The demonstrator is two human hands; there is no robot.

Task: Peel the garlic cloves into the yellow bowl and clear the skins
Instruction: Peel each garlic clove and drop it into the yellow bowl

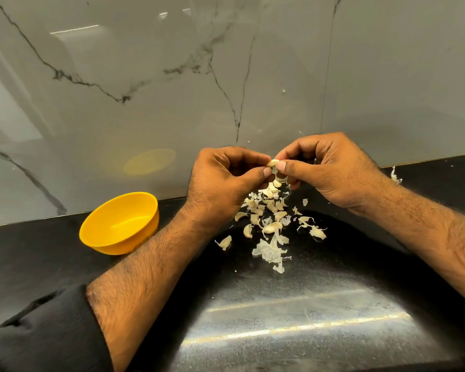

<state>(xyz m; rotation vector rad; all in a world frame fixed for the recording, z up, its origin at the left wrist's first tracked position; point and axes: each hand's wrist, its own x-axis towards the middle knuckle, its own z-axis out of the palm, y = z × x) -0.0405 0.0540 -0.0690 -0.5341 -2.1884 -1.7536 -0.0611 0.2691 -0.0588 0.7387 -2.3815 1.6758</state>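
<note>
Between both hands (pixel 223 181) (pixel 330 167), pale garlic clove (pixel 273 163), seemingly half-peeled.

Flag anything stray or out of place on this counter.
One scrap of garlic skin lies apart by the wall, beyond the right hand, away from the main pile of cloves and skins. A pale speck sticks to the marble backsplash.

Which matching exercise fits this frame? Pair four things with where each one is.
Things:
1. yellow bowl
2. garlic clove
3. pile of cloves and skins
4. stray skin

Places:
A. pinched between the left hand and right hand
B. on the black counter, under the hands
C. on the counter, left of the left forearm
D. by the wall, beyond the right wrist

Pairs: 1-C, 2-A, 3-B, 4-D
</note>
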